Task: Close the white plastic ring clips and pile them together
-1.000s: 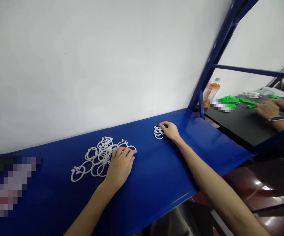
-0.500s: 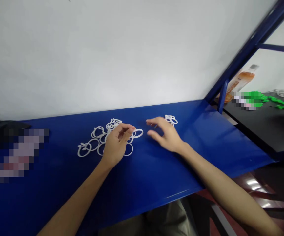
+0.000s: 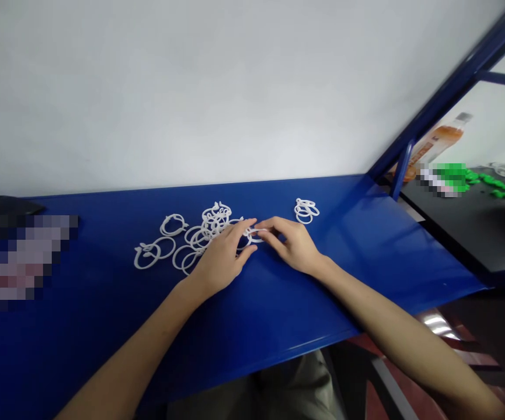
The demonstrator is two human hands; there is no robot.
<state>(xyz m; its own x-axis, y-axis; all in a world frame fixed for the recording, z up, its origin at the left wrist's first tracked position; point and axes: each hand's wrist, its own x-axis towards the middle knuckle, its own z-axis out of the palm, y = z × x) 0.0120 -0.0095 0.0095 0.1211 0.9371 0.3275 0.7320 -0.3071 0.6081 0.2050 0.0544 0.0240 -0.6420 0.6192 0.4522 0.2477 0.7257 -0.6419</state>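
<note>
One white ring held just above the blue bench, between the hands. Right hand: thumb and fingertips pinched on its edge. Left hand: thumb and fingers parted around its other side; grip cannot be told, fingers overlap the view. Ring pile at left, partly hidden; small ring cluster farther right.

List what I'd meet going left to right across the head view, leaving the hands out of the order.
Dark item, large ring pile, ring at the right hand, small ring pile, bottle, green pieces.
</note>
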